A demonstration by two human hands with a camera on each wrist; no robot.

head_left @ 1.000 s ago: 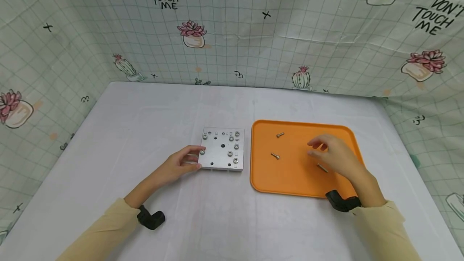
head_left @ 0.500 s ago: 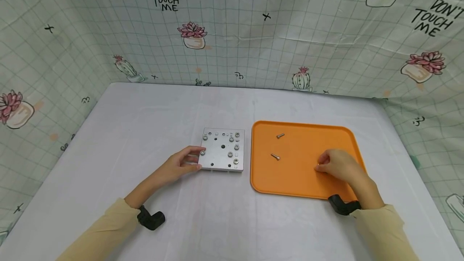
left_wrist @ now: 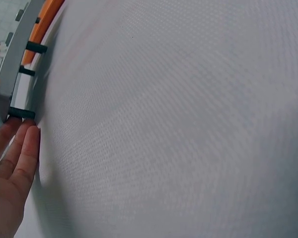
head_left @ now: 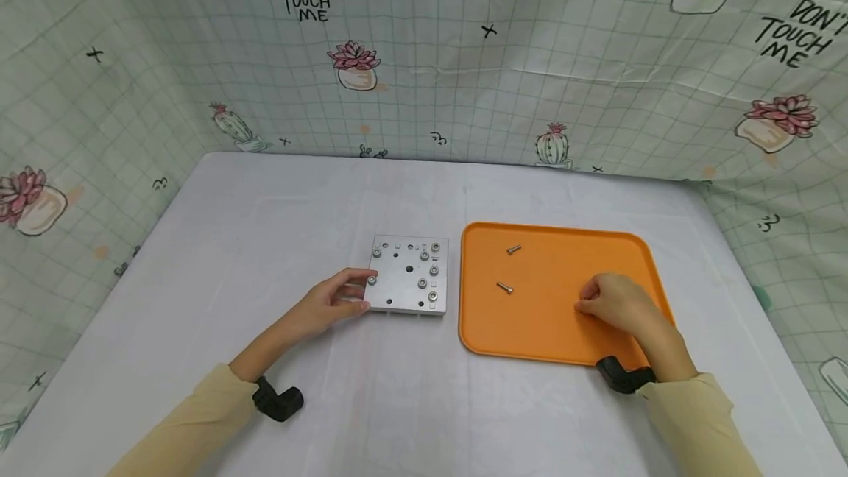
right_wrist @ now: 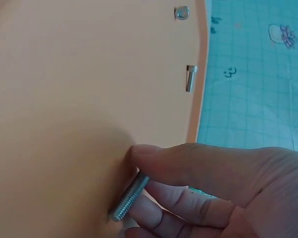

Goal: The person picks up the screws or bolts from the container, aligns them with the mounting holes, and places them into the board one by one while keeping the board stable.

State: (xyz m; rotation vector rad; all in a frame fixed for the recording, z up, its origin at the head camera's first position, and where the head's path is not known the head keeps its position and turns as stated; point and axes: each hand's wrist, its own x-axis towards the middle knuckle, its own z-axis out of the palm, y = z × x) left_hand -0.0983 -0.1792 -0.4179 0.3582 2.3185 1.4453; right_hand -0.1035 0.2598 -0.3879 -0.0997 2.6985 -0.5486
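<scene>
A silver metal plate with holes and several socket-head screws set in its top lies left of an orange tray. My left hand holds the plate by its left edge. Threaded screw ends stick out under the plate in the left wrist view, close to the fingers. Over the right part of the tray, my right hand pinches a screw between thumb and fingers; its threaded shaft shows and its head is hidden. Two more screws lie in the tray, one farther back and one nearer.
A white cloth covers the table. A curtain with printed plants stands behind it and along both sides. Black wrist cameras are strapped at both sleeves. The tray has a low raised rim.
My right hand has come down toward the front of the tray and taken hold of the screw that lay there. My left hand and the plate stay in place.
</scene>
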